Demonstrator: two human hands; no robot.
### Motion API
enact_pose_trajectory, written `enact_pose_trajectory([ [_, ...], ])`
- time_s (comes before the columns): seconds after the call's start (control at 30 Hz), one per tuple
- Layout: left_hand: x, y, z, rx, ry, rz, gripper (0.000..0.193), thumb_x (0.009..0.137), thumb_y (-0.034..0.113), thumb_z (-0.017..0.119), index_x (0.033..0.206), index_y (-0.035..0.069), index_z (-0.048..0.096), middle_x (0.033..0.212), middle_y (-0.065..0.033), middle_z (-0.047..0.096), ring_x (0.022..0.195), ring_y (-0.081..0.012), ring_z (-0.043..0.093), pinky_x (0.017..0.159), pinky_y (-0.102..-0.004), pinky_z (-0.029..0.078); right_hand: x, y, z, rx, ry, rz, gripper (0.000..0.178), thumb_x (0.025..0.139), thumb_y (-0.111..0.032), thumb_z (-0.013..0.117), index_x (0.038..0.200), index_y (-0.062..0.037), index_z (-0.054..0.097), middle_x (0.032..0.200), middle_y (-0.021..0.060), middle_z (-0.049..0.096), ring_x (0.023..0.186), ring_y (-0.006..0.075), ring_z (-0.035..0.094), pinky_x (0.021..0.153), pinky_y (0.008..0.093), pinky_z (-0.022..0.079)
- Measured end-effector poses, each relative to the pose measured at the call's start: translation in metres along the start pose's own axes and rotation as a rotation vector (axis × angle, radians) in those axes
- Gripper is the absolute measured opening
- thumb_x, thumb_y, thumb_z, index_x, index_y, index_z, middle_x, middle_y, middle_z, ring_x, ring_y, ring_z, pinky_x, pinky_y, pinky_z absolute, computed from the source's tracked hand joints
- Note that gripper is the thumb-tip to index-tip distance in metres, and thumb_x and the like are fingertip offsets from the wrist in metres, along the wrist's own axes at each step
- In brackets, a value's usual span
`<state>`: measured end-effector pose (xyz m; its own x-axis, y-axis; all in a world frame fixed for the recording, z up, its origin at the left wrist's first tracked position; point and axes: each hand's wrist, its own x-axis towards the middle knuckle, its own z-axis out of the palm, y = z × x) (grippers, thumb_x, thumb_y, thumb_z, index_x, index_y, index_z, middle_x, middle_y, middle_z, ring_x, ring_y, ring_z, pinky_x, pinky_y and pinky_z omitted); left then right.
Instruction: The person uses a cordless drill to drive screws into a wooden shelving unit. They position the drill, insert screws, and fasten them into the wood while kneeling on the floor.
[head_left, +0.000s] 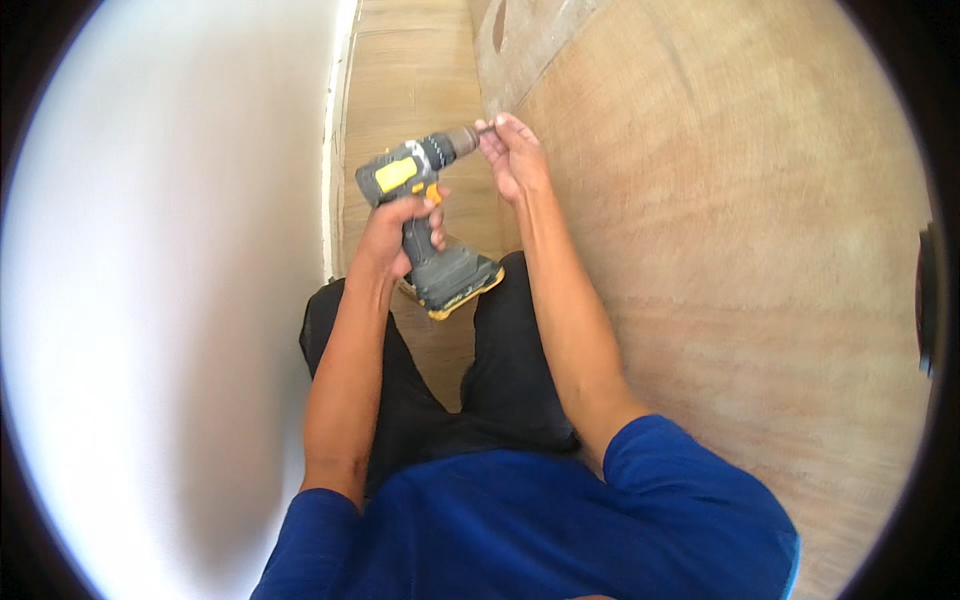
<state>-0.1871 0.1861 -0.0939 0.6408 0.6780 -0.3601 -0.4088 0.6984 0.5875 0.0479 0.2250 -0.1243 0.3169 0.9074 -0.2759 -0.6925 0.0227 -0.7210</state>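
My left hand (393,236) is wrapped round the handle of a black and yellow cordless drill (448,270), with a finger near its orange trigger. The drill lies on its side in the air above my knees, its chuck (461,141) pointing right and slightly up. At the front of the chuck is a thin dark bit (487,129). My right hand (516,160) pinches this bit between thumb and fingers; the other fingers are loosely curled. The bit's tip is hidden by the fingertips, so I cannot tell whether a screw sits on it.
A white wall (180,250) rises close on my left. On the right stands a large wooden panel (740,220), with a greyish patch and an oval hole (499,26) near its far end. Between them runs a narrow strip of wood-look floor (410,70). A dark object (926,300) shows at the right edge.
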Motion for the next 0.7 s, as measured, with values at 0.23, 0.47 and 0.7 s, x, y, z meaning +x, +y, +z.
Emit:
enact_pose_trajectory([
  [0.23,-0.005,0.023,0.018,0.029,0.076,-0.146,0.038,0.098,0.034,0.068,0.112,0.000,0.063,0.072,-0.0029,0.061,0.059,-0.0161,0.058,0.060,-0.0343,0.053,-0.012,0.029,0.013,0.324,0.316,-0.059,0.024,0.104,-0.007,0.063,0.126,-0.0015,0.058,0.121,0.0125,0.067,0.111,0.0257,0.068,0.099,0.0392,0.054],
  [0.47,0.013,0.004,-0.012,-0.072,0.098,-0.154,0.030,0.094,0.027,0.067,0.106,0.000,0.064,0.071,-0.0029,0.060,0.057,-0.0161,0.058,0.057,-0.0343,0.053,0.015,0.035,0.004,0.245,0.409,0.147,0.027,0.104,-0.001,0.059,0.130,0.0010,0.056,0.124,0.0137,0.065,0.113,0.0283,0.068,0.104,0.0416,0.054],
  [0.7,0.020,-0.004,-0.018,-0.087,0.166,-0.269,0.028,0.087,0.025,0.069,0.102,0.002,0.066,0.070,-0.0019,0.062,0.057,-0.0154,0.058,0.059,-0.0349,0.053,0.011,0.058,-0.016,0.285,0.565,0.086,0.025,0.103,0.001,0.058,0.128,0.0002,0.056,0.121,0.0133,0.065,0.114,0.0287,0.068,0.101,0.0400,0.056],
])
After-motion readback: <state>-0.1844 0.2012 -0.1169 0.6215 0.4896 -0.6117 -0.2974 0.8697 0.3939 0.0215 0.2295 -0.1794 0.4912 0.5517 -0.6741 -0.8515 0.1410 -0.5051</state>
